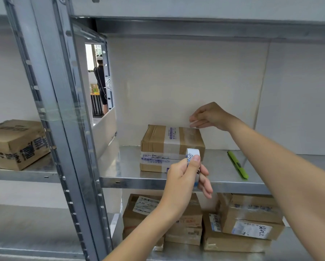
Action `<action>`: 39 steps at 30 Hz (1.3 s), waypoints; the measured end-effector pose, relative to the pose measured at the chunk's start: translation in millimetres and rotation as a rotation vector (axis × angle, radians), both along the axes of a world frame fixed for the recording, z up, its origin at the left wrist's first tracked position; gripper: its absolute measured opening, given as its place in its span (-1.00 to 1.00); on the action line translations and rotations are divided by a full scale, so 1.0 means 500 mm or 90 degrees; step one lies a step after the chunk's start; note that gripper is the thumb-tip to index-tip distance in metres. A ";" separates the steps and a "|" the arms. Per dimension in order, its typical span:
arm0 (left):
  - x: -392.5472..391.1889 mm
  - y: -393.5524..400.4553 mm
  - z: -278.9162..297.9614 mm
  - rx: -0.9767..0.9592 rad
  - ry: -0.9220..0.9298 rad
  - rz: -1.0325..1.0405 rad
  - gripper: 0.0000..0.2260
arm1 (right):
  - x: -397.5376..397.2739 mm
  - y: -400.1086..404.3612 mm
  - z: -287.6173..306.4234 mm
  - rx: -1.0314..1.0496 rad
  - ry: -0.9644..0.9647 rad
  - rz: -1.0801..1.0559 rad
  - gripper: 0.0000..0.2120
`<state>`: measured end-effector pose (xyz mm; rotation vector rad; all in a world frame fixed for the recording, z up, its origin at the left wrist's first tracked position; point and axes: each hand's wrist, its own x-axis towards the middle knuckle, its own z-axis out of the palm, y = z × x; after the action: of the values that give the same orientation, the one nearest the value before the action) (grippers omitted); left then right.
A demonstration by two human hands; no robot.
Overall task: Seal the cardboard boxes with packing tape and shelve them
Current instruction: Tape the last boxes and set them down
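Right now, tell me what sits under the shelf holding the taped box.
Under the shelf a lower shelf holds several cardboard boxes with labels, some stacked. The left hand, gripping the tape roll, and its arm cover part of them.

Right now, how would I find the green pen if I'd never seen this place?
Look at the metal shelf at the middle level. A taped box sits on it, and right of that, near the front edge, lies the pen. It is the only bright green thing there, long and thin, lying flat.

Both forearms (271, 166) are bare, sleeveless, no gloves or jewellery.
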<state>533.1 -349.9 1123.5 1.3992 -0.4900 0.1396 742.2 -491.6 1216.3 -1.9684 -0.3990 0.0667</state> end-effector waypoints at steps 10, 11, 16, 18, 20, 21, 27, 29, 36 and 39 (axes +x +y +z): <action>0.010 -0.012 -0.007 -0.011 0.023 0.009 -0.65 | 0.028 0.014 -0.015 -0.072 0.003 -0.019 -0.82; 0.011 -0.013 -0.008 -0.011 0.022 0.008 -0.65 | 0.030 0.014 -0.019 -0.071 0.005 -0.023 -0.82; 0.012 -0.014 -0.011 -0.005 0.028 0.011 -0.65 | 0.029 0.016 -0.033 -0.066 0.019 -0.042 -0.96; 0.011 -0.013 -0.015 -0.001 0.035 0.016 -0.64 | 0.027 0.018 -0.033 -0.058 0.046 -0.048 -0.92; 0.009 -0.013 -0.018 0.008 0.038 0.019 -0.64 | 0.028 0.022 -0.028 -0.053 0.092 -0.060 -0.94; 0.009 -0.013 -0.019 0.017 0.040 0.019 -0.64 | 0.029 0.026 -0.025 -0.056 0.116 -0.067 -0.94; 0.011 0.010 -0.007 0.067 0.054 0.068 -0.86 | 0.017 0.052 -0.007 -0.027 0.243 -0.097 -0.86; 0.015 0.015 0.004 0.052 0.075 0.099 -0.76 | 0.005 0.058 -0.010 -0.012 0.265 -0.110 -0.83; 0.058 0.038 0.026 0.138 0.192 0.035 -0.33 | -0.039 0.067 -0.050 0.088 0.349 -0.184 -0.90; 0.070 0.059 0.043 0.119 0.258 0.033 -0.38 | -0.076 0.081 -0.072 0.197 0.350 -0.217 -0.82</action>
<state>568.1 -320.3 1145.1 1.5752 -0.1311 -0.1504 704.2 -450.9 1180.1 -1.6043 0.2713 0.3005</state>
